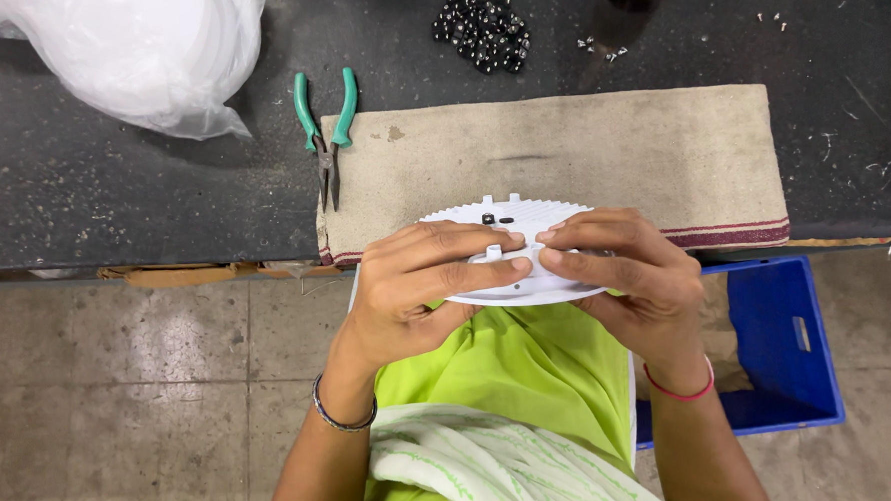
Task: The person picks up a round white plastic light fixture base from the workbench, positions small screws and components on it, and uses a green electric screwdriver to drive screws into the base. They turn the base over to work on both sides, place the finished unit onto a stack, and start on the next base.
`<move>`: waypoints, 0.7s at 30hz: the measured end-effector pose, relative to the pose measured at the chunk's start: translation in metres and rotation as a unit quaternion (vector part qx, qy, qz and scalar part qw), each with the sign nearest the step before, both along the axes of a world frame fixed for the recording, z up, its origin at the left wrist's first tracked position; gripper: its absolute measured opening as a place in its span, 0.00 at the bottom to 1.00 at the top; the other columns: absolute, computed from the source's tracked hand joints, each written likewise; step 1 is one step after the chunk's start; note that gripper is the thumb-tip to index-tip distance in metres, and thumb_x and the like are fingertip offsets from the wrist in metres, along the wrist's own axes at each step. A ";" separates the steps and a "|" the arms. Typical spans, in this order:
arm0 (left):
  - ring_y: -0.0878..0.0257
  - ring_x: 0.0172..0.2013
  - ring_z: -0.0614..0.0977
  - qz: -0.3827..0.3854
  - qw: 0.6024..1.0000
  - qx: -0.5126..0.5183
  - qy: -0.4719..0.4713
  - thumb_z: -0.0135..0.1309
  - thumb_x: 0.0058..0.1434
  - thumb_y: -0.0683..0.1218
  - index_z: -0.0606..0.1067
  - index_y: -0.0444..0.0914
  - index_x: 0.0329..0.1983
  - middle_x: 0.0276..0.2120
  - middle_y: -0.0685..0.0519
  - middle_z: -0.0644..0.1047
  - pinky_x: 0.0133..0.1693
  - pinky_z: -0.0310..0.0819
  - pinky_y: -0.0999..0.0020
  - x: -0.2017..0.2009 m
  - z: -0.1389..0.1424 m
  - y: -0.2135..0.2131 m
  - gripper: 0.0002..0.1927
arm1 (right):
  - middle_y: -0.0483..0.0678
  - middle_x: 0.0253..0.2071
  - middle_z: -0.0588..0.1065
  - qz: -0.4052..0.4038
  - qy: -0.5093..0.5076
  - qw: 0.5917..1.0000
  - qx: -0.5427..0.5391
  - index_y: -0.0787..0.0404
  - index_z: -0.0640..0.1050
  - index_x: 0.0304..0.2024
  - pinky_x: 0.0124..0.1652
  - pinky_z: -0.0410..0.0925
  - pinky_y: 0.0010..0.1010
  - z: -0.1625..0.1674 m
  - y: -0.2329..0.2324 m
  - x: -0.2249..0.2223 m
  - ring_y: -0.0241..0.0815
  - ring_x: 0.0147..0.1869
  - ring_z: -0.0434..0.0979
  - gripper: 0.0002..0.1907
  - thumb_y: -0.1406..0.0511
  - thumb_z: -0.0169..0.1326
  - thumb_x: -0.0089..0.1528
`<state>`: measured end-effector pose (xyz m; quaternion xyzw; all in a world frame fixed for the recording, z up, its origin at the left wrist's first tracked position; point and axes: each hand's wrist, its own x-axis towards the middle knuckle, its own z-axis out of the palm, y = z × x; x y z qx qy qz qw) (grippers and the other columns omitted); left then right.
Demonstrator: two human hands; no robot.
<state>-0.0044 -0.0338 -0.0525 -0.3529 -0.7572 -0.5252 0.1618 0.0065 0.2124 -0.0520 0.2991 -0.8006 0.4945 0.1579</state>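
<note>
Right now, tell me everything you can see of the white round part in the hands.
The white round part looks like moulded plastic: a flat disc with a ribbed top, small tabs on its far rim and dark holes. It is held level over the bench edge, the left hand and right hand gripping it, fingers over its near half.

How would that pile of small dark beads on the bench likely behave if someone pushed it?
The dark beads look round and glossy, so they would probably roll and scatter. Loose in a heap on the flat bench, they seem light and likely slippery to pinch.

Fingers (486, 271) hide the white disc's (524, 217) middle; the plastic bag (136, 54) is cut off.
</note>
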 end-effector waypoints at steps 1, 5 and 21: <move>0.55 0.49 0.86 0.000 1.000 -0.001 -0.001 0.58 0.53 0.37 0.82 0.44 0.50 0.50 0.52 0.83 0.53 0.81 0.62 0.000 0.001 0.000 0.20 | 0.47 0.50 0.79 -0.003 -0.002 1.000 0.000 0.56 0.82 0.49 0.56 0.75 0.35 0.000 0.000 0.000 0.47 0.58 0.81 0.21 0.73 0.66 0.52; 0.55 0.49 0.86 -0.001 1.000 0.004 -0.001 0.59 0.54 0.37 0.82 0.44 0.50 0.50 0.52 0.83 0.53 0.82 0.63 -0.003 0.003 -0.001 0.19 | 0.47 0.50 0.79 -0.001 0.000 1.000 -0.006 0.56 0.82 0.48 0.56 0.75 0.35 0.002 -0.001 -0.002 0.47 0.57 0.81 0.21 0.72 0.66 0.52; 0.57 0.48 0.87 0.002 1.000 0.005 0.000 0.61 0.55 0.39 0.83 0.45 0.49 0.49 0.54 0.83 0.50 0.81 0.64 -0.003 0.005 0.002 0.17 | 0.47 0.50 0.79 0.010 0.014 1.000 -0.006 0.57 0.82 0.49 0.54 0.75 0.35 0.002 0.003 -0.003 0.47 0.57 0.81 0.21 0.73 0.66 0.52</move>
